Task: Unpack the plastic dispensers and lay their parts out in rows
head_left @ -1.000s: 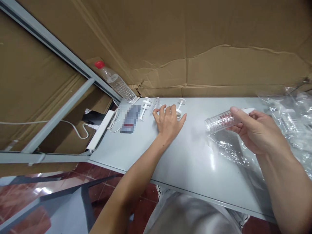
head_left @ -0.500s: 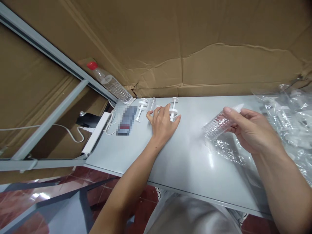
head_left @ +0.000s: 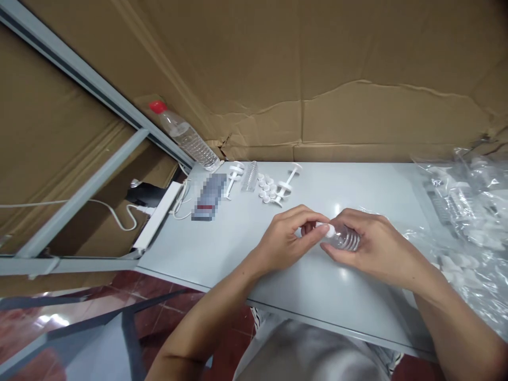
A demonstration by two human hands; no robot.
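My right hand (head_left: 373, 246) is wrapped round a small clear ribbed tube (head_left: 345, 239) just above the grey table (head_left: 238, 243). My left hand (head_left: 288, 235) pinches a small white cap (head_left: 328, 230) against the tube's open end. Both hands meet near the middle of the table. Further back lie several loose white caps (head_left: 266, 189), a second clear ribbed tube (head_left: 250, 176) and two white plungers (head_left: 286, 184), the other plunger (head_left: 233, 177) beside the blurred card.
A plastic water bottle with a red cap (head_left: 184, 136) leans at the back left corner. A blurred card (head_left: 208, 197) lies near a white power strip (head_left: 156, 214) with cables. Crinkled clear plastic bags of parts (head_left: 466, 211) fill the right side. Cardboard walls stand behind.
My left hand left the pile of caps at the back and came to the middle with a cap. My right hand brought the tube down and left to meet it.
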